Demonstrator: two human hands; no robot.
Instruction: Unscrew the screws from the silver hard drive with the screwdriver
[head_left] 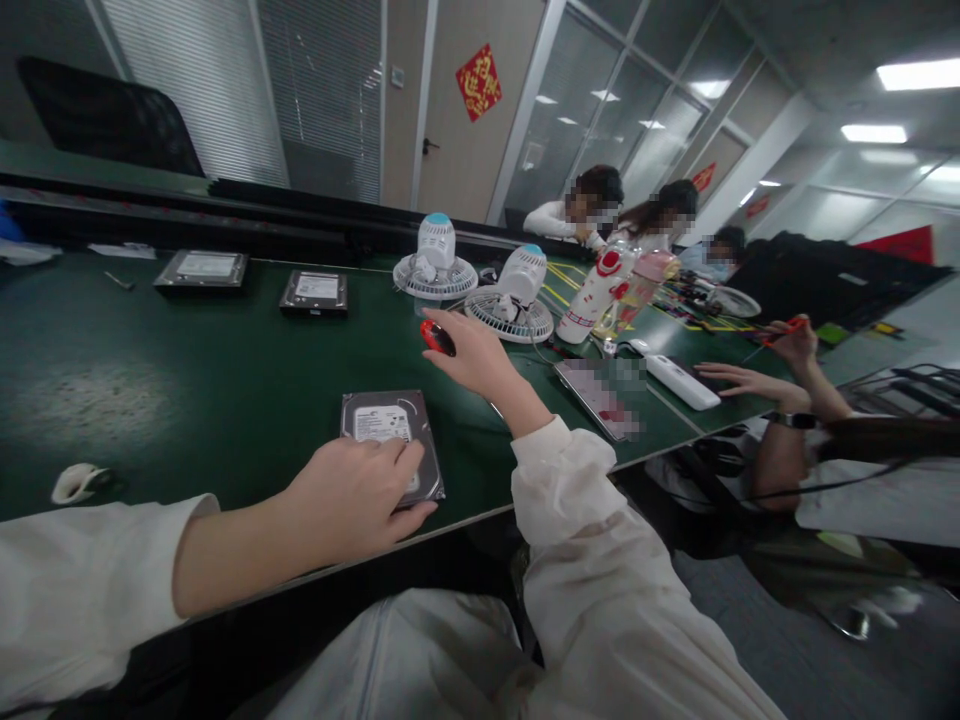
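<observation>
So the hard drive [385, 418] is lying label up near the front edge of the green table [240, 400], with the left hand [354, 490] right on top of it. Fingers are bent across the label and the thumb sticks out by the drive's near edge — can't tell if it's actually gripping or just resting there. The right hand [476, 352] is up above the table, just past the drive, closed around a tool with a red-and-black handle [437, 338]. Farther back on the left there are two more drives [315, 291] sitting apart from each other, and beyond the right hand two white fans [517, 290] lie grille-down next to a white-and-red bottle [592, 300]. Off to the right, a co-worker's hand [793, 345] has some red tool too — pretty busy bench.
</observation>
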